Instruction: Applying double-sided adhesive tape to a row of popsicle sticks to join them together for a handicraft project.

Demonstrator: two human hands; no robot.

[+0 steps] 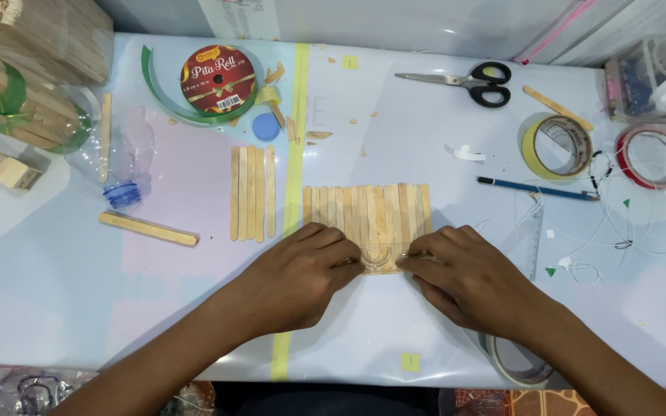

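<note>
A raft of flat wooden sticks [368, 219] lay at the centre of the frame, its sticks running toward the top edge and the row itself running left to right. Both hands met at its lower edge. The left hand [294, 277] and right hand [472, 281] each pinched an end of a clear strip of tape [383, 260] curved across the sticks, fingers pressed down. Neither hand was nearer. Four loose sticks [252, 192] lay apart, just left of the raft.
</note>
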